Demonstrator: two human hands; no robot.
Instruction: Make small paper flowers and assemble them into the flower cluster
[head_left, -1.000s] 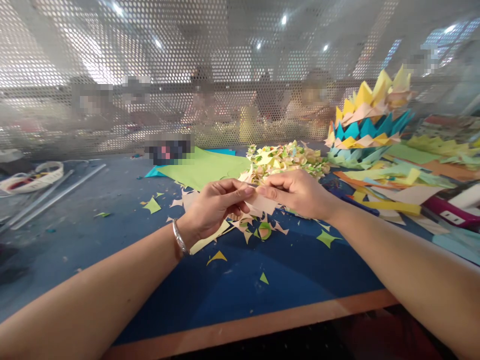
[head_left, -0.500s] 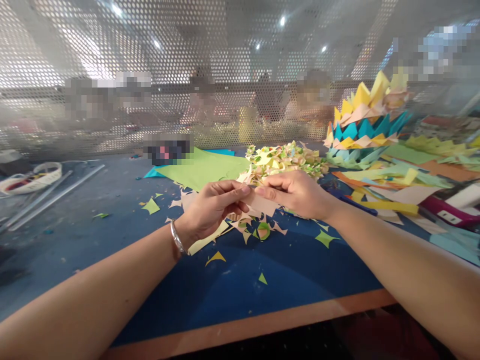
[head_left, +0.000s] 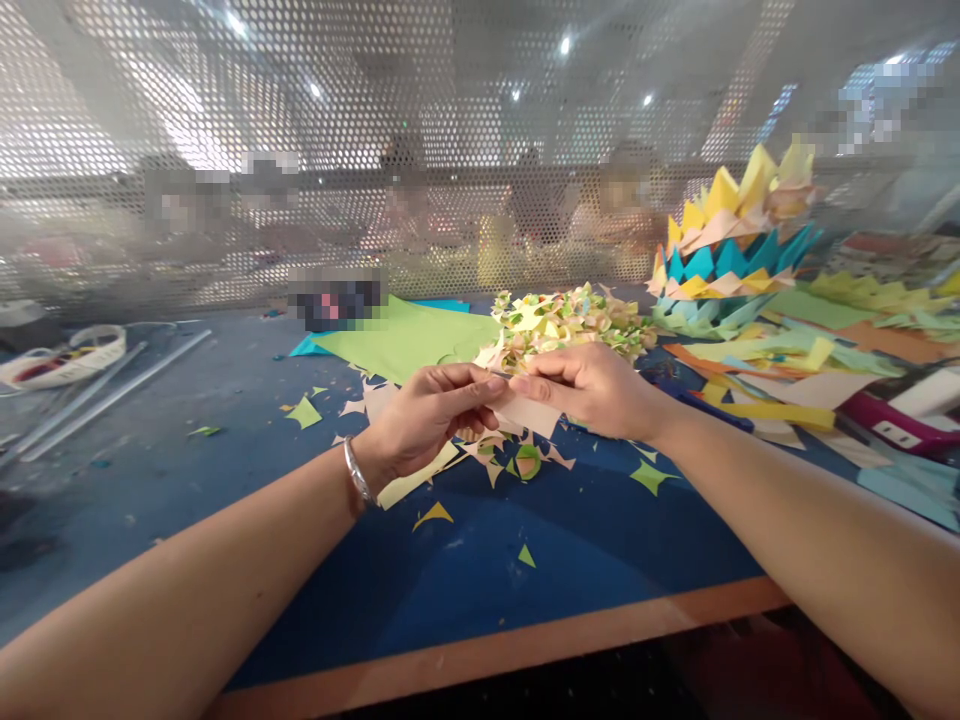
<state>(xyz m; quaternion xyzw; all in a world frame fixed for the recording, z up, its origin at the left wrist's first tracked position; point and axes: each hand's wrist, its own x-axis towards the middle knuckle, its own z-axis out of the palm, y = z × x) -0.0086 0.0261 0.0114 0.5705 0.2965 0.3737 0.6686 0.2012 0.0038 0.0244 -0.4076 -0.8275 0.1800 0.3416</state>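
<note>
Both of my hands meet over the middle of the table, pinching one pale pink strip of paper (head_left: 529,412) between thumbs and fingers. My left hand (head_left: 431,410), with a silver bangle at the wrist, is closed on the strip's left part. Closed on its upper edge is my right hand (head_left: 592,388); the fingers behind the paper are partly hidden. Just beyond the hands rises a heap of small green, yellow and pink paper pieces (head_left: 577,318). Below them lie curved pink and green scraps (head_left: 527,462) and a pale yellow strip (head_left: 416,478).
Green paper sheets (head_left: 412,335) lie behind my left hand. A tiered folded-paper piece (head_left: 731,250) stands at back right, near paper strips (head_left: 795,350) and a magenta tool (head_left: 896,425). Clear sticks (head_left: 112,395) and a white tape roll (head_left: 67,355) rest at left. A perforated screen (head_left: 450,110) stands behind.
My hands stay nearly in place on the paper strip. The strip's free right end is tilted slightly differently, and the left fingers have shifted a little.
</note>
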